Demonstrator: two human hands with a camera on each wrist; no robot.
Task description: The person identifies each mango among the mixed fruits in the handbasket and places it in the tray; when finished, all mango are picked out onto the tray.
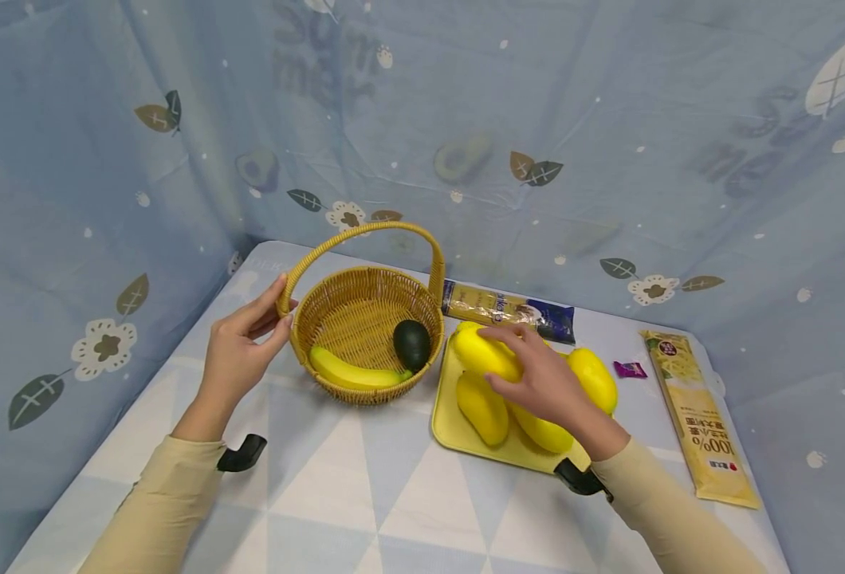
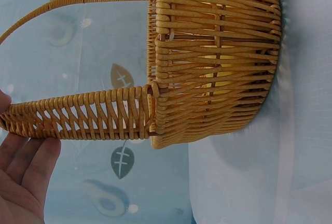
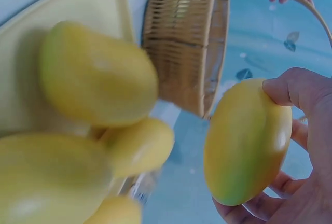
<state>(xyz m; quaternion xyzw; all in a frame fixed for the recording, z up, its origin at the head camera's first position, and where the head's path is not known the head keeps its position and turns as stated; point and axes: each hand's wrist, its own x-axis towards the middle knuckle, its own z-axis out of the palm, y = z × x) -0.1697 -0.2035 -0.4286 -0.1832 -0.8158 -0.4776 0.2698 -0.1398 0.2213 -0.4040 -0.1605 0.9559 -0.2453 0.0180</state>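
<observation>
My left hand (image 1: 239, 347) pinches the left side of the handle of a yellow-brown wicker basket (image 1: 354, 315). In the left wrist view, the thumb and fingers lie on opposite sides of that woven handle (image 2: 98, 112). A yellow banana (image 1: 354, 373) and a dark green avocado (image 1: 411, 344) lie inside. Right of the basket, my right hand (image 1: 544, 379) grips a yellow mango (image 1: 483, 352) above the pale yellow tray (image 1: 458, 449). The right wrist view shows this mango (image 3: 249, 146) between thumb and fingers, apart from several other mangoes (image 3: 98, 73) on the tray.
Behind the tray lies a blue and gold pasta packet (image 1: 508, 307). To its right are a small purple wrapped candy (image 1: 630, 370) and a long yellow noodle packet (image 1: 702, 422). A blue patterned curtain (image 1: 422, 119) stands behind and at both sides of the table.
</observation>
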